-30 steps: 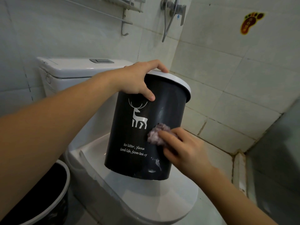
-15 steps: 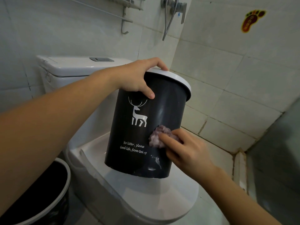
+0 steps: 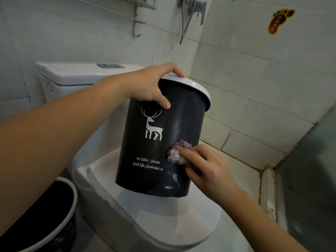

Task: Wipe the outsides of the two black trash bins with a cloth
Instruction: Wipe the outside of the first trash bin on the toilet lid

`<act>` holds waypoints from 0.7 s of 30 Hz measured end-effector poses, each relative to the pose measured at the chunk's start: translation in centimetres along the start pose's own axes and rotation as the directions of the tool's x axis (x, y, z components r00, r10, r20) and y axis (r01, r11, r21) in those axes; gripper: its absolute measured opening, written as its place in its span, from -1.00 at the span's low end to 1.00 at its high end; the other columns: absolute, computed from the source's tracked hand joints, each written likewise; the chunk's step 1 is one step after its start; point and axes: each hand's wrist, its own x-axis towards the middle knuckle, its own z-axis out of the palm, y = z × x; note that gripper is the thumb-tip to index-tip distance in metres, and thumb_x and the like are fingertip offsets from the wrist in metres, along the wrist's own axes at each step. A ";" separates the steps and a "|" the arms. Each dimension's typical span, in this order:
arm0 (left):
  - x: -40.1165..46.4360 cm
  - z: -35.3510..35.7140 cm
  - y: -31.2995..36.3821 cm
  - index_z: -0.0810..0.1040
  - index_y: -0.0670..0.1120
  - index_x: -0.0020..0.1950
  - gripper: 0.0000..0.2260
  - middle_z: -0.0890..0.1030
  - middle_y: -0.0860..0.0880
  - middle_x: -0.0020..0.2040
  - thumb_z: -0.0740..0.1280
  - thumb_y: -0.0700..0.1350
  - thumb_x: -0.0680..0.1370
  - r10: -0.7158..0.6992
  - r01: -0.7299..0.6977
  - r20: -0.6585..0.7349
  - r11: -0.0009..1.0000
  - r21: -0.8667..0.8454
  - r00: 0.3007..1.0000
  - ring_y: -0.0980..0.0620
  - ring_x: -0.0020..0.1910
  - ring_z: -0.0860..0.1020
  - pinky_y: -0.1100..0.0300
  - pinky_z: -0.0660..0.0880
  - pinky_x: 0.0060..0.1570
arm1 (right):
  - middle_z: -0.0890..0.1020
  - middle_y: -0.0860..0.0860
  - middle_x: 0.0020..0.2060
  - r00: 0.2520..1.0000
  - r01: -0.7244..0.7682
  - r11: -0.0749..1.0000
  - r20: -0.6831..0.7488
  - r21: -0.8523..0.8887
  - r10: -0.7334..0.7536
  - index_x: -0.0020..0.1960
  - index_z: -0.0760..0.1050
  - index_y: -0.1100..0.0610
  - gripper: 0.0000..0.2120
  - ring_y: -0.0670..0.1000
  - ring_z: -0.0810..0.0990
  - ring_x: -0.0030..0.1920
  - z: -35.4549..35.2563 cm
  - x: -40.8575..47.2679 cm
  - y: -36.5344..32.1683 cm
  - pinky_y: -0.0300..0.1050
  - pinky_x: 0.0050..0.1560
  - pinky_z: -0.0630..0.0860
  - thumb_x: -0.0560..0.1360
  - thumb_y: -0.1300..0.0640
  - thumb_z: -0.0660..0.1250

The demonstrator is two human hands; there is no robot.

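Observation:
A black trash bin (image 3: 145,151) with a white rim, a white deer print and white lettering stands tilted on the closed toilet lid. My left hand (image 3: 151,84) grips its top rim, thumb on the outside wall. My right hand (image 3: 205,170) holds a bunched purplish cloth (image 3: 177,152) and presses it against the bin's lower right side. White smudges show on the wall just below the cloth. A second black bin (image 3: 54,215) with a white rim stands on the floor at the lower left, partly hidden by my left arm.
The white toilet (image 3: 163,224) fills the middle, its tank (image 3: 81,73) behind the bin. Tiled walls close in behind and to the right. A towel rack (image 3: 134,19) and a shower valve with hose (image 3: 190,8) hang above. A grey panel (image 3: 309,170) stands at the right.
My right hand and the cloth have barely shifted on the bin's lower right side. The left hand keeps the same grip on the rim.

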 end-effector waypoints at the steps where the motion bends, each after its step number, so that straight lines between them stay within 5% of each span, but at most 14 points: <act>1: 0.0 0.0 0.1 0.37 0.29 0.27 -0.33 0.55 0.03 0.15 0.60 -0.17 0.34 0.000 0.000 -0.009 1.000 0.021 1.000 -0.04 0.06 0.60 -0.04 0.62 0.00 | 0.59 0.06 -0.02 0.999 -0.028 0.999 -0.017 0.024 0.029 0.29 0.46 0.00 -0.68 0.05 0.55 -0.15 0.2 -0.3 0.0 -0.02 -0.30 0.58 0.55 0.10 0.33; 4: 0.3 0.3 0.5 0.33 0.19 0.33 -0.32 0.45 0.00 0.20 0.59 -0.10 0.34 0.004 0.007 -0.058 0.984 0.181 0.998 -0.09 0.18 0.48 -0.03 0.46 0.21 | 0.59 0.03 -0.02 0.988 -0.127 0.988 -0.074 0.087 0.134 0.26 0.49 0.01 -0.71 0.03 0.57 -0.16 0.8 -0.6 0.0 -0.03 -0.29 0.57 0.55 0.08 0.32; 8: 0.3 0.9 1.4 0.25 0.06 0.38 -0.26 0.38 -0.01 0.15 0.59 0.01 0.33 -0.004 0.028 -0.079 0.954 0.299 0.997 -0.08 0.15 0.35 0.05 0.26 0.19 | 0.58 -0.01 -0.04 0.977 -0.194 0.976 -0.072 0.103 0.202 0.25 0.52 0.02 -0.72 0.02 0.54 -0.18 1.0 -0.7 0.1 -0.08 -0.31 0.54 0.55 0.05 0.30; 15: 0.4 0.9 1.3 0.25 0.27 0.46 -0.07 0.37 0.06 0.42 0.66 0.02 0.21 0.019 -0.002 -0.046 0.940 0.341 0.999 -0.06 0.45 0.25 -0.10 0.14 0.42 | 0.58 0.00 -0.03 0.983 -0.156 0.978 -0.080 0.138 0.168 0.26 0.51 0.02 -0.71 0.00 0.55 -0.15 1.1 -0.3 -0.4 -0.09 -0.27 0.56 0.54 0.06 0.31; 18: 0.2 0.6 1.2 0.31 0.34 0.40 -0.11 0.40 0.08 0.41 0.67 -0.06 0.20 0.004 0.009 -0.051 0.966 0.257 0.999 -0.07 0.41 0.33 -0.13 0.25 0.42 | 0.58 0.00 -0.03 0.979 -0.164 0.976 -0.095 0.143 0.178 0.25 0.53 0.05 -0.71 -0.01 0.54 -0.16 1.1 -0.1 -0.7 -0.13 -0.27 0.55 0.54 0.06 0.30; 21: 0.4 0.5 0.9 0.38 0.40 0.28 -0.13 0.48 0.08 0.29 0.68 -0.12 0.14 -0.007 0.009 -0.026 0.994 0.112 1.000 -0.07 0.22 0.52 -0.12 0.53 0.20 | 0.60 0.01 -0.03 0.978 -0.167 0.975 -0.099 0.145 0.183 0.22 0.57 0.10 -0.71 -0.01 0.54 -0.15 1.0 0.1 -0.8 -0.16 -0.23 0.55 0.54 0.07 0.29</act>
